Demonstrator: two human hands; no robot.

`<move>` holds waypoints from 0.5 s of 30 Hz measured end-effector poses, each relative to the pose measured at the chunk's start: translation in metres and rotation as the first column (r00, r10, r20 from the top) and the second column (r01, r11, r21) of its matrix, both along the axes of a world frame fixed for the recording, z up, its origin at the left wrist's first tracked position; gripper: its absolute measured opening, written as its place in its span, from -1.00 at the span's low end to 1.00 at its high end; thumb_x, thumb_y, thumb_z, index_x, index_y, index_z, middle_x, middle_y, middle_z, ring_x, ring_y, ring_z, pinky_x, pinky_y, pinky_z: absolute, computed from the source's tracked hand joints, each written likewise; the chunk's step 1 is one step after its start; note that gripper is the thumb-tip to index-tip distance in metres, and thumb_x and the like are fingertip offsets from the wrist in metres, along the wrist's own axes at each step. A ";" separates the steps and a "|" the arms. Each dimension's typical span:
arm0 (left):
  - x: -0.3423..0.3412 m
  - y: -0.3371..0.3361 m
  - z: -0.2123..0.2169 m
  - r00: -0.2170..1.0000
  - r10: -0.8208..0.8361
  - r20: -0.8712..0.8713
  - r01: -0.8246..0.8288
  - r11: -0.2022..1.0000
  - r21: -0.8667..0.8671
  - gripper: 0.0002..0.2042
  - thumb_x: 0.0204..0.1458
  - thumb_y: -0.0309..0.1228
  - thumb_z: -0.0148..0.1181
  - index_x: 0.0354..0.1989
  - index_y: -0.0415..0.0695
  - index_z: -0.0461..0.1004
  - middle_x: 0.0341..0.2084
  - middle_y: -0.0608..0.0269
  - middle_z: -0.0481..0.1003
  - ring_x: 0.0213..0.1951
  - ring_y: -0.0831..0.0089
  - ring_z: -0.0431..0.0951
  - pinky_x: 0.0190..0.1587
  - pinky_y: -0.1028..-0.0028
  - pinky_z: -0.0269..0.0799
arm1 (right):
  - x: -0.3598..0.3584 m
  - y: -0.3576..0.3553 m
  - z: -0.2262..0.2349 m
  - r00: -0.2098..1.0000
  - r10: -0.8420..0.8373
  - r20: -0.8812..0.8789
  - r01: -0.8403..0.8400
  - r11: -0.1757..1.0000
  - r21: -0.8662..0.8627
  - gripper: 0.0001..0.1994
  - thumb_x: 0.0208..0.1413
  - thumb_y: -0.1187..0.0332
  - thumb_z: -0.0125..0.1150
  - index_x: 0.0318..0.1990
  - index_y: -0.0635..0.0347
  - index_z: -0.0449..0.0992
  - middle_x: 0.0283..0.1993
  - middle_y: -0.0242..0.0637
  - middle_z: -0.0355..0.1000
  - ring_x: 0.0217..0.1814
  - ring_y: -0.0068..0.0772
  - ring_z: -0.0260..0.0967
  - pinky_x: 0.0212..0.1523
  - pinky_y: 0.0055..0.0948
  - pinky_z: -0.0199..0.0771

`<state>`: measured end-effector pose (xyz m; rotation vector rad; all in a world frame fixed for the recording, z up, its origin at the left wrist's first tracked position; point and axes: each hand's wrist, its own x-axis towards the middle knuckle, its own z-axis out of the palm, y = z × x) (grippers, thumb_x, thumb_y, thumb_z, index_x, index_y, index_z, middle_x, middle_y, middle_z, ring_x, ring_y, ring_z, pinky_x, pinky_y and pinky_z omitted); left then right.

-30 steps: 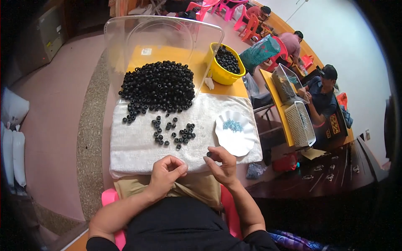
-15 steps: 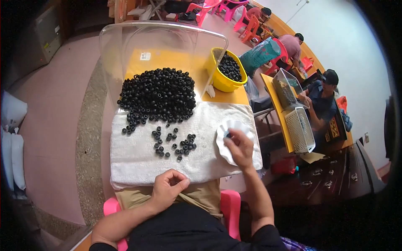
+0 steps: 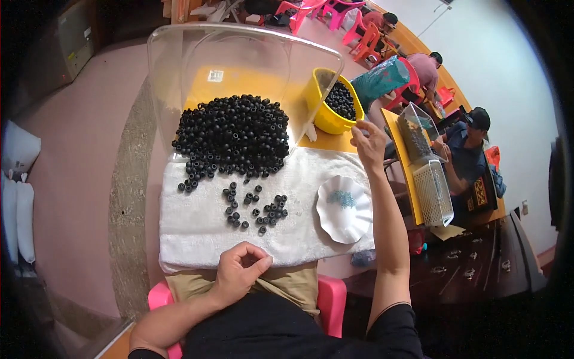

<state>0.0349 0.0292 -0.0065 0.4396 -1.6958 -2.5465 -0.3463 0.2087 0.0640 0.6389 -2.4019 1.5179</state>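
My right hand [image 3: 368,142] reaches far forward, fingers apart, just short of the rim of a yellow bucket [image 3: 326,116] that holds black beads. Nothing shows in that hand. My left hand [image 3: 238,273] rests at the near edge of a white towel [image 3: 197,230], thumb and forefinger pinched together; I see nothing between them. A big heap of black ring beads [image 3: 234,134] lies at the towel's far end. A small scatter of the same beads [image 3: 256,209] lies nearer me. A white scalloped plate [image 3: 342,224] with tiny blue-green bits sits under my right forearm.
A clear plastic shield [image 3: 239,54] curves behind the heap on the yellow table [image 3: 326,142]. To the right, other people sit at a long table with a white basket [image 3: 435,194] and a clear tub [image 3: 415,128]. Pink chairs stand far back.
My right hand left my left hand, passed over the white plate, and now stretches out to the yellow bucket. My left hand has stayed at the towel's near edge.
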 end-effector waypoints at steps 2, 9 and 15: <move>0.001 0.000 -0.001 0.999 0.014 -0.044 -0.015 1.000 -0.025 -0.92 0.08 -0.54 0.27 -0.32 -0.22 0.48 -0.43 0.37 0.51 -0.40 0.69 0.43 -0.31 0.63 0.39 | 0.021 0.006 -0.007 0.998 0.008 0.064 -0.009 1.000 0.008 -0.76 0.09 0.42 0.30 -0.13 0.41 0.58 -0.39 -0.33 0.52 -0.47 -0.61 0.46 -0.45 -0.64 0.50; -0.001 0.001 0.004 0.999 -0.007 -0.035 0.004 0.996 -0.088 -0.90 0.08 -0.51 0.29 -0.31 -0.20 0.48 -0.45 0.41 0.50 -0.41 0.73 0.41 -0.33 0.65 0.35 | 0.099 0.023 -0.016 0.985 0.140 0.100 -0.151 0.983 0.105 -0.87 0.13 0.55 0.23 -0.17 0.37 0.57 -0.37 -0.39 0.51 -0.39 -0.69 0.43 -0.33 -0.66 0.44; 0.002 0.003 0.005 0.999 -0.009 -0.050 0.004 0.995 -0.097 -0.90 0.09 -0.50 0.28 -0.31 -0.21 0.48 -0.46 0.41 0.50 -0.42 0.72 0.41 -0.34 0.66 0.35 | 0.161 0.014 -0.022 0.954 0.298 0.023 -0.296 0.929 0.224 -0.90 0.09 0.62 0.24 -0.23 0.32 0.55 -0.35 -0.42 0.49 -0.34 -0.74 0.38 -0.32 -0.67 0.39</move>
